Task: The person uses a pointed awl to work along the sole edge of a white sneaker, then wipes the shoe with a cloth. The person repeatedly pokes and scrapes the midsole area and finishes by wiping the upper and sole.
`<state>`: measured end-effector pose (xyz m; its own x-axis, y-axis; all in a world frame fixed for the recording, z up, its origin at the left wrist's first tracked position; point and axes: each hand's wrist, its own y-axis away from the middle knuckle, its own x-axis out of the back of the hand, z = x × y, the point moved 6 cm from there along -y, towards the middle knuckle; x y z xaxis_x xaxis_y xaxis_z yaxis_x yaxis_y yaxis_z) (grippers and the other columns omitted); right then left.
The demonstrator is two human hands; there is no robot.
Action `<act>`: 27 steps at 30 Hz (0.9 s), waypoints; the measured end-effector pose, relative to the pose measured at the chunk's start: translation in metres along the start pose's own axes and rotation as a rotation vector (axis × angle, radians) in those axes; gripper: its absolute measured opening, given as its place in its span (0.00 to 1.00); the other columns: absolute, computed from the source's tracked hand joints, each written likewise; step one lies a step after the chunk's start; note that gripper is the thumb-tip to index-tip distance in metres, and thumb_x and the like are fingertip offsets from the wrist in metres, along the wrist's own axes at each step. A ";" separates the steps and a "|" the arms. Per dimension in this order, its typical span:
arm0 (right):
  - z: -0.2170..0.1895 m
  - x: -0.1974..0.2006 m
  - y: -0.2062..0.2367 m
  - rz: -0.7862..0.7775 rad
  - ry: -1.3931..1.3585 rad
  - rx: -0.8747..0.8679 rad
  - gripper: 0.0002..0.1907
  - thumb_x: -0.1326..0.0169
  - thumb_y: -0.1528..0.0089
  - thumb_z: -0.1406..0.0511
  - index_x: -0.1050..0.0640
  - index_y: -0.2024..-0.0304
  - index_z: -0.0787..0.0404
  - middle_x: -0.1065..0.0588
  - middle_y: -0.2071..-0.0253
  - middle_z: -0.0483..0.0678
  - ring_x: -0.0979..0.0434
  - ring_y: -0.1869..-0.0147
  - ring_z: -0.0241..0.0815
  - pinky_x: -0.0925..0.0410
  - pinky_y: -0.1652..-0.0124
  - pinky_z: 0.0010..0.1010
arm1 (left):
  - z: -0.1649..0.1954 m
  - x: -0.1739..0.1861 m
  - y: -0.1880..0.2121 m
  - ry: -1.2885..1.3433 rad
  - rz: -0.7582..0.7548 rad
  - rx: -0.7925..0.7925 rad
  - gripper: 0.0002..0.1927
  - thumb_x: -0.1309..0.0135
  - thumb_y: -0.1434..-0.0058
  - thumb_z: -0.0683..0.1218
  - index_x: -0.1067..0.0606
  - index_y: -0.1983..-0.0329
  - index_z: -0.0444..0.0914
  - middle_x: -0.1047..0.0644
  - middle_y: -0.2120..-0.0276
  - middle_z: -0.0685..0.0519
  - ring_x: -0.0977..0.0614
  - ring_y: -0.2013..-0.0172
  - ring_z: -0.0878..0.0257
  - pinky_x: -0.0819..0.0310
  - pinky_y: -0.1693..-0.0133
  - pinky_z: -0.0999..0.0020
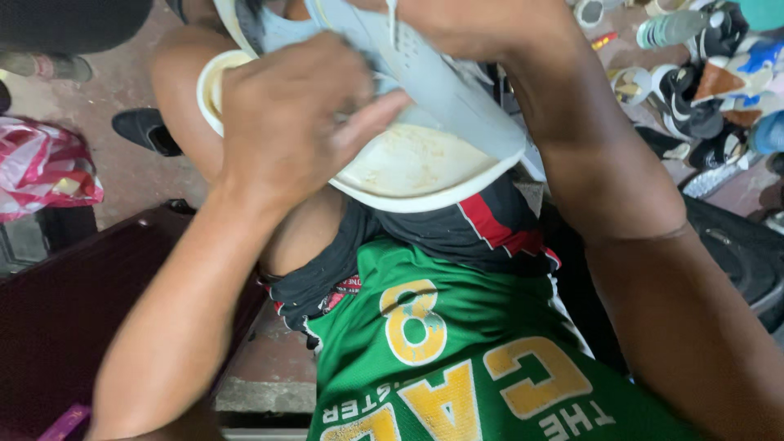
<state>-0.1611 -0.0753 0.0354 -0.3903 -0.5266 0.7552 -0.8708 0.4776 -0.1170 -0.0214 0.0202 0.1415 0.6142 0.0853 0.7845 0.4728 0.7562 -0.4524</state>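
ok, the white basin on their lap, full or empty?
Nearly empty. The white basin shows a bare, brown-stained bottom with no standing water visible. Part of it is hidden under the pale shoe and the left hand.

Illumination is soft, even daylight with no single hard source. Shadows are weak and diffuse; the darkest zone lies under the left forearm (175, 327). The pale shoe (433, 73) near the top edge reads bright but not clipped. The left hand (286, 114) shows slight motion blur. The edges show wide-angle stretching.
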 end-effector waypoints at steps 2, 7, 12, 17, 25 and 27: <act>-0.004 0.004 -0.002 0.016 -0.028 0.007 0.14 0.57 0.26 0.68 0.25 0.43 0.67 0.22 0.63 0.59 0.22 0.67 0.47 0.31 0.71 0.36 | -0.007 0.023 0.011 0.007 0.219 0.138 0.17 0.28 0.40 0.40 0.29 0.70 0.39 0.30 0.74 0.51 0.25 0.74 0.54 0.33 0.70 0.59; -0.021 0.025 -0.004 0.055 -0.171 -0.052 0.15 0.55 0.20 0.62 0.24 0.45 0.68 0.24 0.60 0.55 0.24 0.61 0.42 0.30 0.63 0.35 | -0.015 0.041 0.028 -0.015 0.299 0.330 0.29 0.33 0.40 0.37 0.38 0.43 0.31 0.31 0.57 0.39 0.24 0.61 0.48 0.27 0.58 0.59; -0.060 0.046 -0.003 0.075 -0.493 -0.046 0.21 0.52 0.20 0.53 0.24 0.46 0.67 0.23 0.58 0.45 0.24 0.55 0.33 0.28 0.56 0.30 | -0.031 0.042 0.023 -0.102 0.023 0.343 0.35 0.28 0.44 0.40 0.33 0.38 0.28 0.19 0.64 0.40 0.18 0.64 0.44 0.26 0.62 0.53; -0.083 0.052 -0.009 0.027 -0.399 -0.146 0.20 0.51 0.26 0.53 0.21 0.49 0.63 0.21 0.62 0.45 0.22 0.60 0.33 0.29 0.61 0.28 | -0.049 0.036 0.021 0.151 -0.111 0.593 0.27 0.30 0.43 0.41 0.29 0.43 0.34 0.17 0.62 0.44 0.12 0.61 0.52 0.21 0.58 0.62; -0.109 0.064 0.004 -0.166 -0.225 -0.141 0.18 0.41 0.35 0.55 0.19 0.65 0.65 0.24 0.74 0.51 0.25 0.74 0.42 0.35 0.72 0.35 | -0.031 0.038 0.024 0.420 -0.110 0.368 0.39 0.25 0.55 0.41 0.33 0.42 0.30 0.21 0.55 0.43 0.19 0.53 0.56 0.25 0.51 0.63; -0.117 0.066 0.004 -0.218 -0.192 -0.073 0.17 0.39 0.37 0.56 0.19 0.67 0.64 0.24 0.74 0.52 0.28 0.76 0.46 0.38 0.74 0.37 | -0.032 0.032 0.031 0.418 -0.136 0.411 0.37 0.23 0.56 0.42 0.31 0.46 0.32 0.22 0.57 0.45 0.19 0.55 0.56 0.25 0.51 0.64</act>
<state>-0.1552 -0.0262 0.1598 -0.2521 -0.7422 0.6209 -0.9192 0.3843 0.0860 0.0329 0.0253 0.1387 0.8012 -0.2293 0.5527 0.3330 0.9383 -0.0936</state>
